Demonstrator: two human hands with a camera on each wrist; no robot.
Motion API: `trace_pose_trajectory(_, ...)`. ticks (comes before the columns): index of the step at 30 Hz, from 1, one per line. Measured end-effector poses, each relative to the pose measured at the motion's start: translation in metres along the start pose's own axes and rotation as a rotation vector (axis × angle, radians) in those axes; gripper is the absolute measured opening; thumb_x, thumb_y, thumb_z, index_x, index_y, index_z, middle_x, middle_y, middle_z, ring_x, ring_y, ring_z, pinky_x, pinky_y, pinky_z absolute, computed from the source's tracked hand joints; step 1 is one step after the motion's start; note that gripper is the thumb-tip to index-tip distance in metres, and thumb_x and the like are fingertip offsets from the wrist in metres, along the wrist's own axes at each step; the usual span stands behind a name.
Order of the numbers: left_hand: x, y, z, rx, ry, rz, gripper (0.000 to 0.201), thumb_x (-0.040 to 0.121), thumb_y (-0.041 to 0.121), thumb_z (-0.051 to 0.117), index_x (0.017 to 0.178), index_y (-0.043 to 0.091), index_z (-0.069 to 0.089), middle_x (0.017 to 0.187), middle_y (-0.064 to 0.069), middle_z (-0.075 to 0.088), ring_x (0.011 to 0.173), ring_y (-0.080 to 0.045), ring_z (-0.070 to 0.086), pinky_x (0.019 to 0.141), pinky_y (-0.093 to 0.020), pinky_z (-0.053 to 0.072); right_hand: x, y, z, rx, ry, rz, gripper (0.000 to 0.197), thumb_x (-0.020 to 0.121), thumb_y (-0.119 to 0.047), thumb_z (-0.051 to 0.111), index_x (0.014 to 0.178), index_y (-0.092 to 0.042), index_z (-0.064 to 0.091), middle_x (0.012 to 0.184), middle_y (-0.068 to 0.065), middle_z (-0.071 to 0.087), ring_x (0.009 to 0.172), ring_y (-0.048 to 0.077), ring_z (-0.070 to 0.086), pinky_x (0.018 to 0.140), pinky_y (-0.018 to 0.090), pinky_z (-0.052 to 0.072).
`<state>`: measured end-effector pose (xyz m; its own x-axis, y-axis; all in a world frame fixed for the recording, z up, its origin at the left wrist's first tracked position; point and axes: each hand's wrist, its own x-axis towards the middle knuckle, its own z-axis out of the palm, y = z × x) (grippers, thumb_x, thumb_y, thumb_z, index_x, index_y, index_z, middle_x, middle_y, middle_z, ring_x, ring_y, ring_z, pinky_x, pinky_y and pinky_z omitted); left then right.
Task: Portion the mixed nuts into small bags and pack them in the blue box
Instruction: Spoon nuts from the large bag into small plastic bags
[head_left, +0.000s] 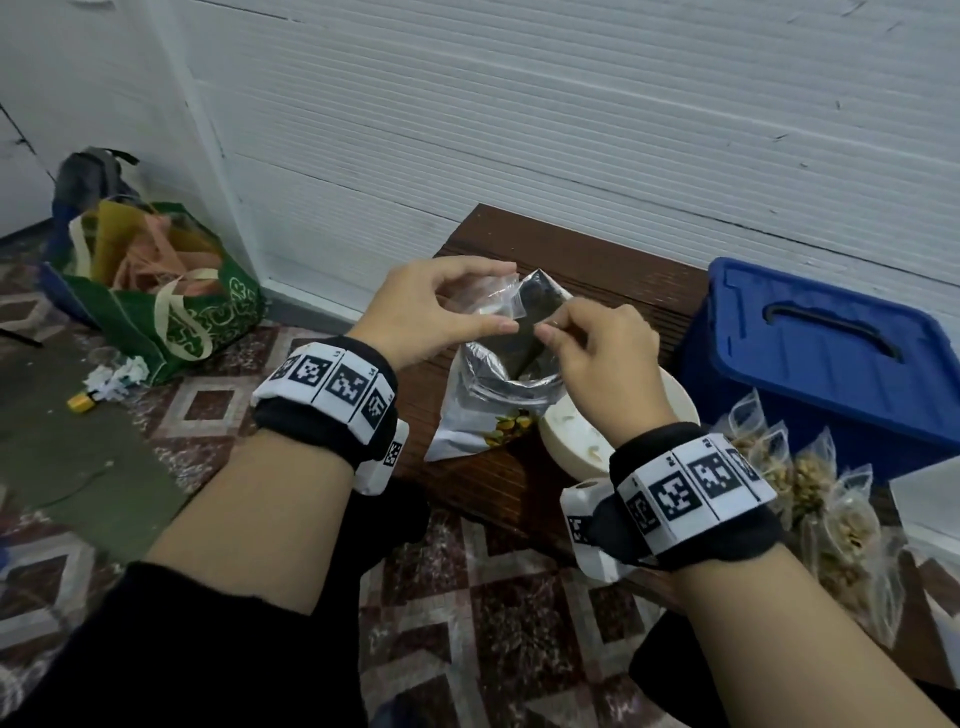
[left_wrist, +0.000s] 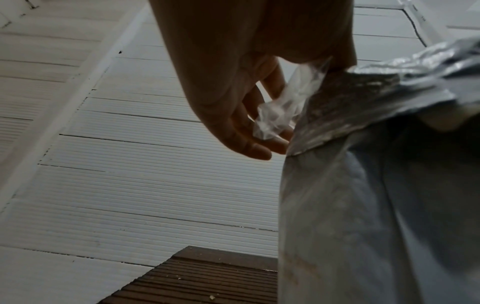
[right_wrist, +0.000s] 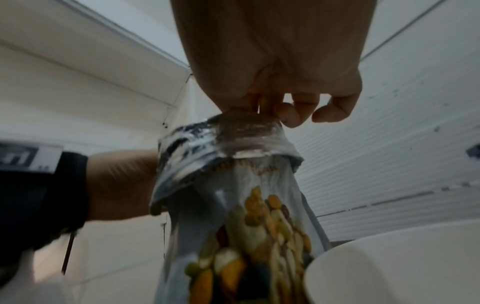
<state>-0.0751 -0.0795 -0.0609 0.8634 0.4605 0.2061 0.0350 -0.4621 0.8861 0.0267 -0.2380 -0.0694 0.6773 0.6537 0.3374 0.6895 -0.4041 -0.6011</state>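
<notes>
Several filled small bags (head_left: 826, 499) of nuts already heaped on the dark wooden bench (head_left: 582, 260), just beside the blue box (head_left: 815, 358), lid shut, nothing packed as far as visible. One empty clear zip bag (head_left: 493, 299) pinched at its mouth between left hand (head_left: 431, 306) and right hand (head_left: 597, 353), above the open foil nut pouch (head_left: 498, 395). White bowl (head_left: 571, 441) touching the pouch. Left: filling, sealing, boxing.

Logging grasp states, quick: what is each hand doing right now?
Left hand: pinching the small clear bag.
Right hand: pinching the same bag's other edge.
</notes>
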Motion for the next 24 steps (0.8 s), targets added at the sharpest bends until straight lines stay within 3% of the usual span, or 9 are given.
trace_pose_trajectory(3,0.001,-0.001,0.000,0.000,0.013,0.007,0.052,0.068,0.026,0.085,0.117,0.030,0.068,0.105,0.019,0.067,0.097,0.013,0.059,0.081,-0.007,0.046,0.002,-0.005,-0.002,0.128,0.027,0.096,0.027,0.090,-0.024,0.062,0.065,-0.030,0.055,0.059,-0.010,0.056,0.078,0.025,0.057,0.086,0.050,0.045)
trace_pose_trajectory(5,0.001,-0.002,0.000,0.006,0.018,0.011,0.052,0.068,0.029,0.085,0.116,0.033,0.068,0.106,0.017,0.068,0.100,0.009,0.061,0.083,-0.010,0.047,0.003,-0.009,-0.005,0.170,0.069,0.146,0.023,0.091,-0.023,0.062,0.068,-0.024,0.058,0.059,-0.009,0.055,0.068,0.016,0.054,0.079,0.038,0.046)
trace_pose_trajectory(7,0.000,-0.002,0.000,0.015,0.022,0.005,0.054,0.066,0.035,0.084,0.117,0.036,0.066,0.108,0.016,0.068,0.101,0.005,0.061,0.086,-0.013,0.049,0.004,-0.010,-0.009,0.235,0.132,0.206,0.022,0.092,-0.020,0.060,0.070,-0.017,0.059,0.061,-0.008,0.054,0.059,0.006,0.048,0.065,0.021,0.041)
trace_pose_trajectory(9,0.000,-0.001,-0.001,0.014,0.039,0.001,0.059,0.065,0.038,0.083,0.120,0.035,0.064,0.108,0.014,0.068,0.100,0.003,0.062,0.087,-0.012,0.049,0.008,-0.009,-0.014,0.267,0.217,0.272,0.023,0.093,-0.020,0.059,0.072,-0.011,0.059,0.064,-0.005,0.055,0.057,0.004,0.045,0.058,0.016,0.036)
trace_pose_trajectory(11,0.000,0.002,-0.003,0.012,0.082,-0.011,0.060,0.064,0.040,0.083,0.120,0.032,0.062,0.105,0.012,0.069,0.098,0.003,0.063,0.088,-0.013,0.048,0.013,-0.006,-0.019,0.279,0.297,0.324,0.024,0.093,-0.021,0.058,0.077,-0.004,0.062,0.069,0.001,0.058,0.060,0.007,0.046,0.059,0.018,0.036)
trace_pose_trajectory(15,-0.002,0.009,-0.013,0.024,0.115,-0.021,0.047,0.061,0.046,0.081,0.103,0.037,0.061,0.101,0.018,0.065,0.097,0.004,0.060,0.087,-0.018,0.049,0.022,0.000,-0.028,0.248,0.365,0.393,0.029,0.093,-0.023,0.057,0.084,0.002,0.066,0.073,0.006,0.061,0.059,0.008,0.046,0.057,0.021,0.037)
trace_pose_trajectory(18,-0.005,0.014,-0.022,0.053,0.100,0.026,0.042,0.060,0.049,0.078,0.097,0.043,0.061,0.099,0.020,0.063,0.090,0.011,0.059,0.082,-0.011,0.047,0.027,0.003,-0.035,0.254,0.392,0.432,0.029,0.093,-0.023,0.056,0.084,0.002,0.068,0.080,0.008,0.064,0.062,0.007,0.047,0.064,0.024,0.039)
trace_pose_trajectory(24,-0.002,0.013,-0.030,0.270,0.042,0.092,0.051,0.067,0.043,0.081,0.114,0.030,0.066,0.112,0.018,0.062,0.107,0.004,0.053,0.088,-0.007,0.037,0.036,0.002,-0.053,0.282,0.435,0.462,0.026,0.092,-0.019,0.056,0.082,0.003,0.066,0.068,0.001,0.058,0.063,0.010,0.050,0.070,0.029,0.047)
